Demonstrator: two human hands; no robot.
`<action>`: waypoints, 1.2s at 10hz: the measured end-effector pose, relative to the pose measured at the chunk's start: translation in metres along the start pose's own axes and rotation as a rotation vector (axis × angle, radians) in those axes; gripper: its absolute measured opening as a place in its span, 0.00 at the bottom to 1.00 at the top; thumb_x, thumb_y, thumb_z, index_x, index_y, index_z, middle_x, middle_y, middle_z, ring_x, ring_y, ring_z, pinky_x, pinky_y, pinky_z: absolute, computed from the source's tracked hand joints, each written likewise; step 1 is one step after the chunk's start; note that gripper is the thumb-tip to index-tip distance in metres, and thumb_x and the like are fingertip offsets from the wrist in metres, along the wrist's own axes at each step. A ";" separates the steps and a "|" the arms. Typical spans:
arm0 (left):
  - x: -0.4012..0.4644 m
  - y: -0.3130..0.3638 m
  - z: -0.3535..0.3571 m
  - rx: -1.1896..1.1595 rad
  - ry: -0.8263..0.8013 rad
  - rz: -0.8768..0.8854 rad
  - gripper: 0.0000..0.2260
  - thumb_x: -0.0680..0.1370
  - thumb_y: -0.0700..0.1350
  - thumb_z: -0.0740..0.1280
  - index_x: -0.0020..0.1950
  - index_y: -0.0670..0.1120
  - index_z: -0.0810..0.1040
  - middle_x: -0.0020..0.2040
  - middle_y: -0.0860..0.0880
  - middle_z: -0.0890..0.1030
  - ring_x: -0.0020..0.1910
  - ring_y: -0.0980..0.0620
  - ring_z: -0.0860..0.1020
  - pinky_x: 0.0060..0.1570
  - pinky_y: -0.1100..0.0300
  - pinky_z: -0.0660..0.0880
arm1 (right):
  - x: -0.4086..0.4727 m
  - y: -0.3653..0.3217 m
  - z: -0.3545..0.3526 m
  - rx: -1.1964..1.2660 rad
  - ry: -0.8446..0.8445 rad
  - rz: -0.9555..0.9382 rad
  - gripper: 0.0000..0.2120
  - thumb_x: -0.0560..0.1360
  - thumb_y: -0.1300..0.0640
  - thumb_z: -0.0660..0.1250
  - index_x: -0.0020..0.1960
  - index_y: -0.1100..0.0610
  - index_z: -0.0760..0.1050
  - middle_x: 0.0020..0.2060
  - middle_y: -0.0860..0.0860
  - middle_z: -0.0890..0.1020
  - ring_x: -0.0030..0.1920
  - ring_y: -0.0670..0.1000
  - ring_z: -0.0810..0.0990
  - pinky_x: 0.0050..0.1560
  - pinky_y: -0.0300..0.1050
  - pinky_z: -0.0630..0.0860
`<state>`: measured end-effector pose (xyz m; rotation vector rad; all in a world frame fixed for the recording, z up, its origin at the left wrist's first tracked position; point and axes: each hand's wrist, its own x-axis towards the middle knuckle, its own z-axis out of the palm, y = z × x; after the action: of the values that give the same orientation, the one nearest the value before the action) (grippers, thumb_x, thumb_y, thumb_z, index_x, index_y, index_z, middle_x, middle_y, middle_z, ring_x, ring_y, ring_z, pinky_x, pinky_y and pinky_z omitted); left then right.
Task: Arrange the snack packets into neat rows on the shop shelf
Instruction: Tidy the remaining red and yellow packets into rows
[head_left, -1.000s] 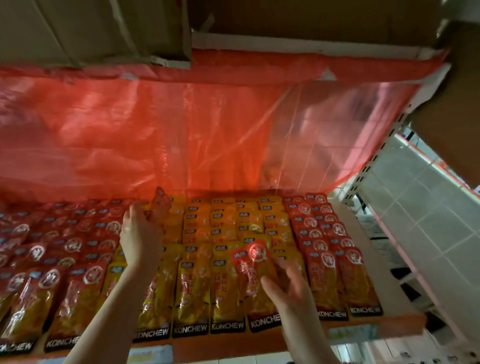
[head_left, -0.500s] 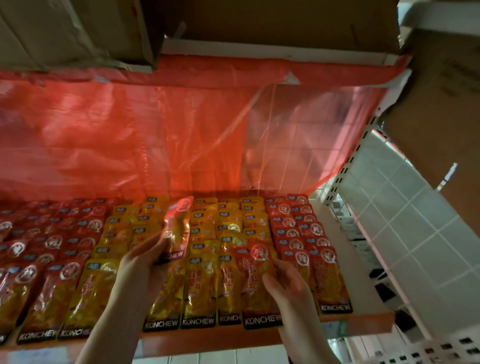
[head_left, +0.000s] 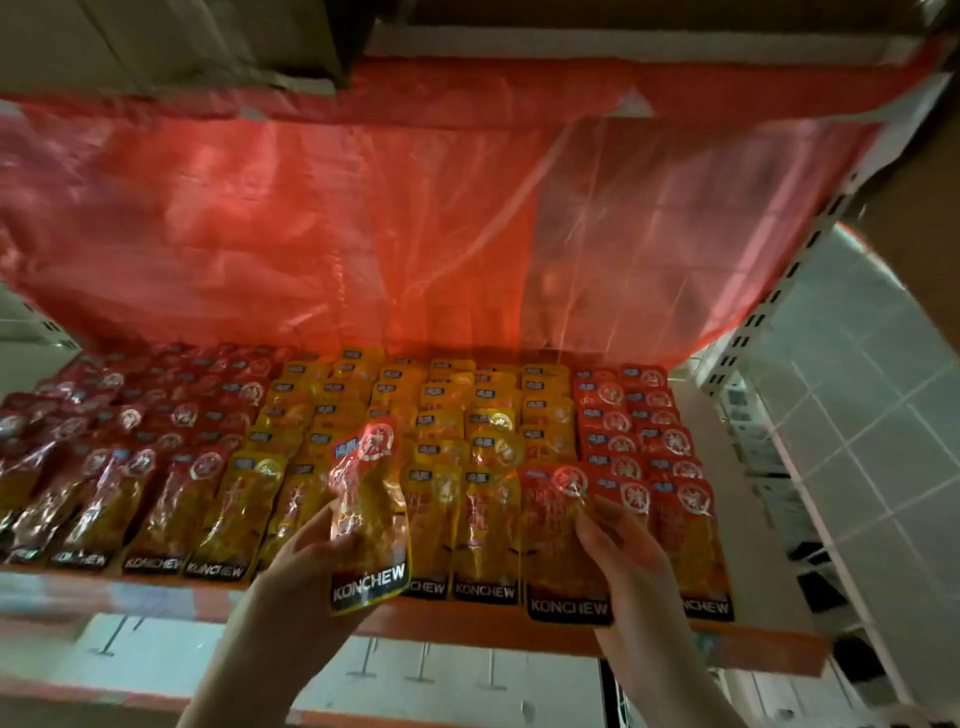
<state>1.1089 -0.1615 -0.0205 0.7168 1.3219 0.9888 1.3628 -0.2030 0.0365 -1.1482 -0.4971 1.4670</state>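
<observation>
- Half a second ago the left hand held its red packet further back over the yellow rows; now the packet is drawn forward to the shelf's front edge, its black band hanging past the edge.
- The right hand lay on a front-row packet then and lies there now.
- The left fingers are clenched on the red packet's lower left side, thumb on its face, and hold it tilted and lifted above the yellow packets.
- The right fingers rest on a red front packet at the front edge, beside the red rows towards the right edge; whether they pinch it or only press it I cannot tell.
- Dark red packets fill the shelf's left part.
- A red plastic sheet hangs over the back edge.
</observation>
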 end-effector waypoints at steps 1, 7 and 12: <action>-0.061 0.025 0.002 -0.493 -0.104 -0.260 0.23 0.67 0.43 0.77 0.59 0.55 0.77 0.56 0.71 0.73 0.51 0.78 0.68 0.54 0.80 0.64 | -0.001 0.005 0.003 -0.002 -0.040 0.031 0.11 0.72 0.60 0.66 0.55 0.59 0.76 0.47 0.57 0.84 0.47 0.59 0.83 0.45 0.55 0.79; -0.038 0.068 -0.083 -0.260 -0.273 -0.032 0.21 0.68 0.36 0.72 0.60 0.42 0.76 0.45 0.41 0.82 0.42 0.43 0.82 0.36 0.51 0.78 | -0.010 0.056 0.096 -0.275 0.037 -0.167 0.08 0.74 0.54 0.66 0.53 0.46 0.75 0.50 0.48 0.82 0.52 0.49 0.80 0.56 0.52 0.75; -0.012 0.098 -0.240 -0.284 -0.002 0.141 0.17 0.69 0.37 0.67 0.58 0.40 0.75 0.50 0.38 0.80 0.46 0.38 0.80 0.38 0.45 0.79 | -0.022 0.132 0.205 -0.047 0.066 -0.061 0.10 0.76 0.62 0.66 0.57 0.57 0.76 0.49 0.51 0.83 0.51 0.54 0.82 0.53 0.48 0.79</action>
<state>0.8558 -0.1553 0.0374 0.5979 1.1104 1.2591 1.1180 -0.1970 0.0246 -1.2043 -0.5189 1.3673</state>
